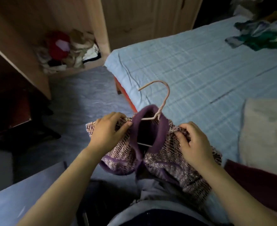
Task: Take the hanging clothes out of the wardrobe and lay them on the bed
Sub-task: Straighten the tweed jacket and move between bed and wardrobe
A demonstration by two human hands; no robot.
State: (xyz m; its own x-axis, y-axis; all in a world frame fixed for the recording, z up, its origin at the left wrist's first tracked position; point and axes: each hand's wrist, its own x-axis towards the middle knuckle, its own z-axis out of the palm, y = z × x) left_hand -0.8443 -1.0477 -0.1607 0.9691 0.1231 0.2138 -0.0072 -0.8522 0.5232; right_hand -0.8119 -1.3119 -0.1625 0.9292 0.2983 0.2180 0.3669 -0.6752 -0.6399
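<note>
Here, low in the centre of the frame, the left hand [107,129] and right hand [194,142] each pinch a shoulder of a nubby purple-and-pink knit cardigan [163,162] with a plush violet collar. It is on a thin, pale wire hanger [164,95]. Beyond lies the bed [199,62], its blue quilted cover creased. Upper left, the pale wooden wardrobe [92,22] holds crumpled clothes [66,51].

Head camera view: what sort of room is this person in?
Most likely a bedroom: a bed with a pale blue cover, an open wooden wardrobe with clothes heaped inside, and a purple knitted top on a hanger.
</note>
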